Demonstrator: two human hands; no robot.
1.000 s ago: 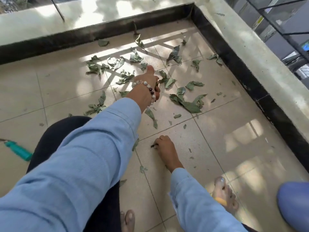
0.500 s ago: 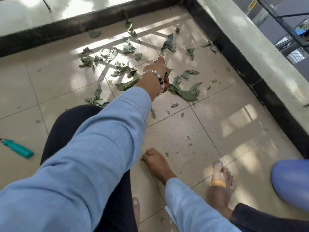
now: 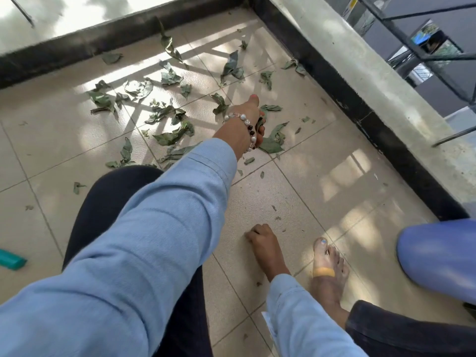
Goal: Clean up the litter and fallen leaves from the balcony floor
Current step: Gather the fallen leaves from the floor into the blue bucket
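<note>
The left hand (image 3: pixel 247 117) reaches out over the tiled floor (image 3: pixel 322 191), its fingers curled around green leaves (image 3: pixel 260 122). The right hand (image 3: pixel 260 238) rests knuckles-down on the floor, fingers curled and holding nothing visible.

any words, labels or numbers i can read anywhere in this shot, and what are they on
None can be read.
Yellow sign beyond the ledge: its marks are too blurred to read.
Teal object at the left edge: no lettering shows.
Blue object at right: plain.
Yellow plaster on the foot: plain.
</note>
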